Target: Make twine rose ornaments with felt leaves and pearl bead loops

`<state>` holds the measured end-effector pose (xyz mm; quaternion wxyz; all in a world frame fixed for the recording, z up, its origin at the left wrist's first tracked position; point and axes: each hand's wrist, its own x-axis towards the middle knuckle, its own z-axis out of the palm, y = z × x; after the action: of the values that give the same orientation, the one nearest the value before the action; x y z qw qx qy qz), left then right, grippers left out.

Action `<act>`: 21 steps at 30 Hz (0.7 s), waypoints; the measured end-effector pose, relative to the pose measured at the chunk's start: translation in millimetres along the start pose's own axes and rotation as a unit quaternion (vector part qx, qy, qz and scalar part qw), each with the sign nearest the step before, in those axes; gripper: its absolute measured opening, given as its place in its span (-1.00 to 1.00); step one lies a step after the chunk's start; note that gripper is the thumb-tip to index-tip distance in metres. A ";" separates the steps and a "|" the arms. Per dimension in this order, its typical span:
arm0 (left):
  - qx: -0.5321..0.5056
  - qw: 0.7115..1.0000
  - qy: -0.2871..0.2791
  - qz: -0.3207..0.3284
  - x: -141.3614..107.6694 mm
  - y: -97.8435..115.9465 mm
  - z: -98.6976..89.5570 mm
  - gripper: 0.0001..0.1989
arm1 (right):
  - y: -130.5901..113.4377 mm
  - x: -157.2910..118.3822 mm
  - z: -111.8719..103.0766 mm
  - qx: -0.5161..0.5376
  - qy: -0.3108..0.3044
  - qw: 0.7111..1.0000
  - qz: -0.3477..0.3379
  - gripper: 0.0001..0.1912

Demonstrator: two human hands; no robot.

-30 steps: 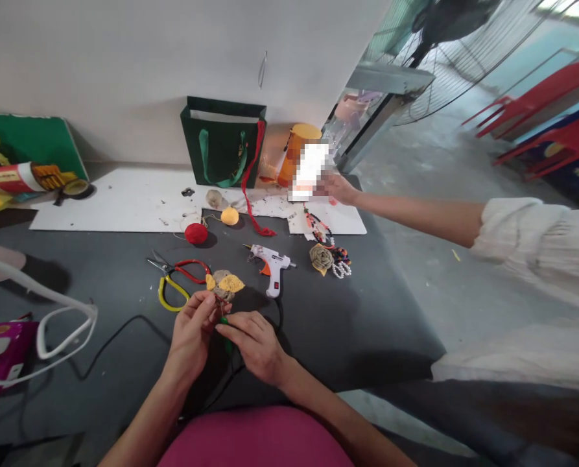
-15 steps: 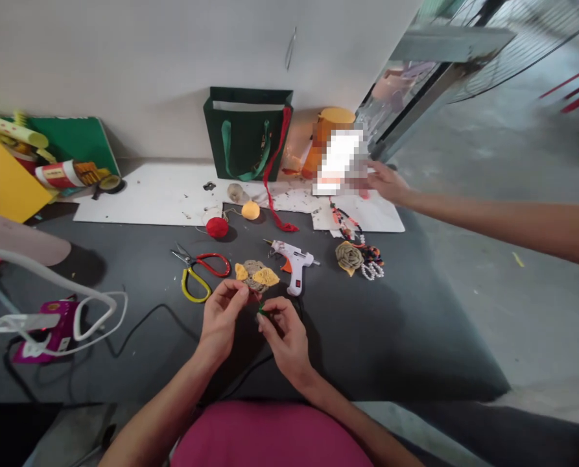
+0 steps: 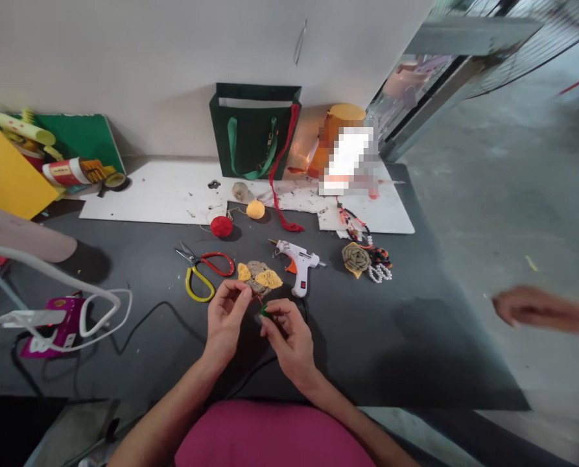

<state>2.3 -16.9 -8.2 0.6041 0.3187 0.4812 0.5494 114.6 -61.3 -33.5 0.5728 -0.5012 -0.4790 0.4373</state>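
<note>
My left hand (image 3: 225,321) is closed in a pinch on one end of a thin reddish strand (image 3: 258,298). Thumb and fingers of my right hand (image 3: 290,340) grip a small dark green piece (image 3: 266,312), where the strand's other end appears to meet it. The piece's full shape is hidden by the fingertips. Just beyond both hands lies a beige crocheted flower (image 3: 257,275) with yellow leaves. A white hot glue gun (image 3: 299,264) rests to its right, nozzle pointing left. Scissors (image 3: 200,272) with red and yellow handles lie open to its left.
Red (image 3: 222,226) and yellow (image 3: 255,209) yarn balls sit behind. A dark green paper bag (image 3: 255,133) stands against the wall. Beaded strings with another crocheted flower (image 3: 356,258) lie right. Cables and a purple box (image 3: 65,318) are left. Another person's hand (image 3: 527,307) is at far right.
The other person's hand has drawn back from the bright blurred object at the back, toward the near right. My hands keep nearly the same pose; the whole view has shifted slightly.
</note>
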 end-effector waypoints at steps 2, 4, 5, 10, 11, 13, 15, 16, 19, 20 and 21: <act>0.008 1.000 0.008 0.007 -0.4 -1.0 -0.4 -0.80 | 1.4 0.0 0.0 0.000 0.001 1.000 -0.014 -0.95; 0.021 1.000 0.019 0.012 -0.6 -0.7 -0.1 -0.79 | 2.3 0.0 0.2 -0.002 0.000 1.000 -0.023 -0.95; 0.029 0.999 0.026 0.016 -0.5 -0.1 0.3 -0.78 | 2.7 -0.1 0.4 -0.004 -0.001 1.000 -0.026 -0.95; 0.039 0.998 0.044 0.033 0.0 3.4 2.0 -0.77 | 4.1 -0.8 2.0 -0.016 -0.002 0.999 -0.029 -0.94; 0.039 0.998 0.042 0.032 0.4 4.0 1.6 -0.76 | 4.3 -0.8 2.1 -0.017 -0.002 0.999 -0.029 -0.94; 0.039 0.999 0.030 0.021 1.6 5.5 -0.3 -0.76 | 4.6 -0.3 1.5 -0.019 -0.002 0.999 -0.034 -0.94; 0.046 0.999 0.004 0.001 3.3 8.6 -3.2 -0.75 | 5.0 0.4 -0.2 -0.024 -0.004 0.999 -0.040 -0.95; 0.050 0.999 -0.010 -0.012 4.3 10.8 -4.6 -0.75 | 5.3 0.8 -1.3 -0.027 -0.005 0.999 -0.044 -0.95; 0.064 0.996 -0.041 -0.036 6.6 19.0 -7.6 -0.72 | 6.3 1.5 -4.5 -0.037 -0.011 0.998 -0.054 -0.94; 0.067 0.996 -0.046 -0.038 7.0 21.6 -8.1 -0.71 | 6.7 1.5 -5.3 -0.040 -0.012 0.997 -0.057 -0.94; 0.069 0.996 -0.050 -0.038 7.2 23.7 -8.2 -0.71 | 7.1 1.5 -5.7 -0.043 -0.012 0.997 -0.060 -0.94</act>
<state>-14.4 -6.5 9.0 0.6245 0.3685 0.4987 0.4748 120.4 -59.9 -40.5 0.5703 -0.4901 -0.5334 0.3874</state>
